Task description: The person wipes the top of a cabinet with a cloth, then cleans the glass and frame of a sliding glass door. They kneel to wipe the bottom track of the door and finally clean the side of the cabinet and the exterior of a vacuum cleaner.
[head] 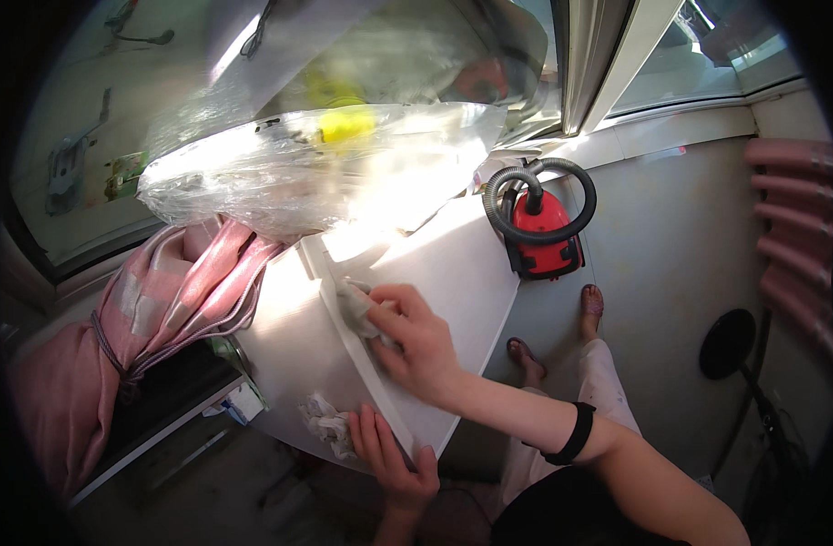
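Note:
A pale crumpled cloth or tissue (357,310) is pinched in my right hand (413,341), against a raised strip (351,348) that runs across a white surface (461,273). Blur hides the exact edge of the cloth. Lower down, my left hand (391,454) rests at the near end of that strip, its thumb on one side and its fingers on the other, so it grips the strip. Beside those fingers, on the white surface, lies a crumpled white tissue (326,423).
Clear plastic wrapping (287,177) lies beyond the surface by the window. A tied pink curtain (164,300) hangs at the left. On the floor at the right stands a red vacuum cleaner (543,218) with its black hose coiled. A round black disc on a stand (728,343) is farther right.

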Demonstrator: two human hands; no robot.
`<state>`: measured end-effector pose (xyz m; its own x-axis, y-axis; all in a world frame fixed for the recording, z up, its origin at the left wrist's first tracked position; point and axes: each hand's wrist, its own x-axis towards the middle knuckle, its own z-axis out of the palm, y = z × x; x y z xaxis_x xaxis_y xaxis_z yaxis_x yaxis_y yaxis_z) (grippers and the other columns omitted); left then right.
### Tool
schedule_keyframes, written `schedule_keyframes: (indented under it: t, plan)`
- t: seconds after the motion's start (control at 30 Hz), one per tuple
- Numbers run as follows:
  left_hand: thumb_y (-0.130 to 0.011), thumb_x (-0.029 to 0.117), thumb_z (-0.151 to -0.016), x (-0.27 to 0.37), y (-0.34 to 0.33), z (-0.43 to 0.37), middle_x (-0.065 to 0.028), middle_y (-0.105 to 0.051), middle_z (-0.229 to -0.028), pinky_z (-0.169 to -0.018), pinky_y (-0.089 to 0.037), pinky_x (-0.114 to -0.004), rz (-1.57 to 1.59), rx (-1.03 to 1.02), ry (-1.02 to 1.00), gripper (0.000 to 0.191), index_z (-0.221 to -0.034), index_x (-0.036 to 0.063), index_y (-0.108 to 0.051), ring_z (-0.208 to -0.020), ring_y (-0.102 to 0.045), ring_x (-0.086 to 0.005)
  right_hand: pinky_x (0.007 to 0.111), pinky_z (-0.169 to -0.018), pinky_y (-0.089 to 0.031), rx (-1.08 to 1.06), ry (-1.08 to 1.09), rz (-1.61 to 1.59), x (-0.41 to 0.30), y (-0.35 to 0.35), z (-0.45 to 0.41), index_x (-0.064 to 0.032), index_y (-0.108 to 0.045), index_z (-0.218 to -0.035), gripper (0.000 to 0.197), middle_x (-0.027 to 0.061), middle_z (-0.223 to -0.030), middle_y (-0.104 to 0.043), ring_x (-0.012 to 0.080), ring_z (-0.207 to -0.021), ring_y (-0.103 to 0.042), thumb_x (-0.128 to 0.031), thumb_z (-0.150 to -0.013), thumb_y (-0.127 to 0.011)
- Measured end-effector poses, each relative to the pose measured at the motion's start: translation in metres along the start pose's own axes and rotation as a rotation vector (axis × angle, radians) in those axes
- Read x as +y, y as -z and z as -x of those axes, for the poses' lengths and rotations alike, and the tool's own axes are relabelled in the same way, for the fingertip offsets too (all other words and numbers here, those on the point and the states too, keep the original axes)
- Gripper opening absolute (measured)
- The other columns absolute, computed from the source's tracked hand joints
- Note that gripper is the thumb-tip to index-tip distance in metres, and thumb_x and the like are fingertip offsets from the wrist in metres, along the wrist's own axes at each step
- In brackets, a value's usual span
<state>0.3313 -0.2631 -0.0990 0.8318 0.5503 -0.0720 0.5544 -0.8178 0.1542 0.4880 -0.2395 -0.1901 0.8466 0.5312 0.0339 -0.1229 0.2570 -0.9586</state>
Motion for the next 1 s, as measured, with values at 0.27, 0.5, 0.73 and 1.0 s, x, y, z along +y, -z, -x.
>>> schedule_keyframes:
  t: [0.27, 0.5, 0.73, 1.0]
  plan:
    - [-0.05, 0.032, -0.09, -0.002, -0.004, 0.0, -0.0305, -0.033, -0.146, -0.11, -0.022, -0.059, -0.002, 0.025, -0.001, 0.069, -0.142, -0.0099, -0.033, -0.136, -0.028, -0.051, 0.031, -0.068, -0.049, 0.024, -0.081, 0.055, 0.029, -0.001, -0.026, -0.007, -0.067, -0.108, 0.034, 0.0095, -0.094, -0.058, 0.023, -0.081, -0.06, 0.004, -0.075, -0.067]
    - [-0.049, 0.036, -0.091, 0.001, -0.002, 0.0, -0.0307, -0.034, -0.146, -0.11, -0.023, -0.06, 0.009, 0.033, 0.002, 0.069, -0.141, -0.0104, -0.035, -0.136, -0.028, -0.0504, 0.036, -0.069, -0.048, 0.203, -0.13, 0.261, 0.097, 0.008, -0.044, -0.0075, -0.068, -0.104, 0.024, 0.0089, -0.087, -0.055, 0.0247, -0.076, -0.059, -0.006, -0.08, -0.066]
    - [-0.046, 0.038, -0.095, -0.001, -0.003, 0.004, -0.0279, -0.039, -0.143, -0.11, -0.025, -0.058, 0.019, 0.111, -0.01, 0.063, -0.137, -0.0088, -0.042, -0.135, -0.03, -0.0501, 0.028, -0.074, -0.045, 0.199, -0.283, 0.079, 0.089, 0.005, -0.004, -0.0047, -0.068, -0.111, 0.03, 0.0094, -0.094, -0.057, 0.0215, -0.083, -0.057, 0.0, -0.082, -0.064]
    - [-0.039, 0.019, -0.096, -0.002, -0.014, 0.011, -0.0241, -0.043, -0.142, -0.111, -0.027, -0.055, 0.017, 0.492, -0.076, 0.046, -0.132, -0.0071, -0.048, -0.136, -0.034, -0.0454, 0.028, -0.068, -0.049, -0.165, 0.105, 0.019, 0.021, 0.04, 0.158, -0.0127, -0.067, -0.12, 0.05, 0.0084, -0.1, -0.057, 0.0168, -0.081, -0.06, 0.008, -0.075, -0.066]
